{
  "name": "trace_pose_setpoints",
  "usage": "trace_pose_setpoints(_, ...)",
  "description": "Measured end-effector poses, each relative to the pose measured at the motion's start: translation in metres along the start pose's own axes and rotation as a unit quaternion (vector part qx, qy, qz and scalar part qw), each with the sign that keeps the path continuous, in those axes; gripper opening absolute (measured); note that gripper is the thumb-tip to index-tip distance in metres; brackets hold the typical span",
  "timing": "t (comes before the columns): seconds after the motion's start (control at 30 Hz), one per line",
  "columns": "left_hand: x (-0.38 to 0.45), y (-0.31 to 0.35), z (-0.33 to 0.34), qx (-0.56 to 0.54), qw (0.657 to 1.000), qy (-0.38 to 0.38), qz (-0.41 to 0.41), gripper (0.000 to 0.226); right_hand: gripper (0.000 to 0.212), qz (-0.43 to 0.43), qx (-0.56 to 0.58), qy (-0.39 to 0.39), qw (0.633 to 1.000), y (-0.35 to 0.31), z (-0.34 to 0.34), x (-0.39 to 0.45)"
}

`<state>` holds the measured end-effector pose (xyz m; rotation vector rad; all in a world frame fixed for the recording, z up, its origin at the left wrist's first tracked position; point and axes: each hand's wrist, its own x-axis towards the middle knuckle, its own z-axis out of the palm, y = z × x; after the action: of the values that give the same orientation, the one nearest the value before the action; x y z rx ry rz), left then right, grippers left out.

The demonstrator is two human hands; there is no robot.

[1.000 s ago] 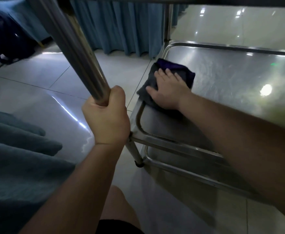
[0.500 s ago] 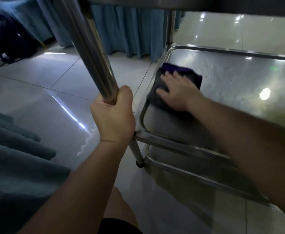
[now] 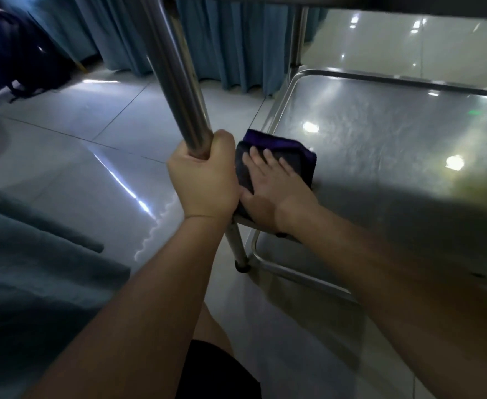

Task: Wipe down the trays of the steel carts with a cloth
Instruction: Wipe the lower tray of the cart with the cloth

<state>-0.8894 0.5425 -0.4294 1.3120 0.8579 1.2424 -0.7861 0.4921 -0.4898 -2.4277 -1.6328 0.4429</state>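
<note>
cloth [image 3: 277, 156] on tray [image 3: 380, 145] near corner, right of post [image 3: 179, 82]

One view only: our head cam, low beside the cart, faces fwd and down, close on the lower tray [image 3: 380, 145] near-left corner.

Left hand [image 3: 205, 180] grips cart post [image 3: 176, 73]; right hand [image 3: 271, 188] presses cloth [image 3: 288, 151] on tray [image 3: 395, 145]

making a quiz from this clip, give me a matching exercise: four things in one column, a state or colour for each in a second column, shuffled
Things
1. left hand
2. right hand
3. cloth
4. curtain

States
a. hangs to the floor, blue
b. dark with a purple edge
c. grips the cart's steel post
d. lies flat on the cloth, on the tray

Pairs: 1-c, 2-d, 3-b, 4-a
</note>
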Motion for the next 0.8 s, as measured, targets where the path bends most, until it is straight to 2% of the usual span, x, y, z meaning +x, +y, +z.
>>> trace_pose_setpoints(0.23,-0.001,0.002,0.002,0.026,0.999,0.018,-0.020,0.031,0.076,-0.078,-0.032,0.013,0.996,0.019,0.000,-0.066)
trace_pose_setpoints(0.37,-0.005,0.003,-0.001,0.040,0.999,0.020,-0.008,0.023,0.065,-0.092,-0.040,0.038,0.994,0.028,0.002,-0.087)
trace_pose_setpoints(0.63,-0.009,0.005,-0.009,0.127,0.992,0.019,-0.013,0.028,0.065,-0.058,-0.038,0.062,0.996,0.074,-0.001,-0.133)
trace_pose_setpoints(0.73,-0.029,-0.011,-0.019,0.210,0.977,0.019,-0.001,0.024,0.064,-0.035,-0.039,0.062,0.997,0.091,-0.003,-0.152)
trace_pose_setpoints(0.8,-0.058,-0.029,-0.027,0.277,0.959,0.046,0.027,0.037,0.065,-0.026,-0.043,0.060,0.997,0.103,-0.005,-0.166)
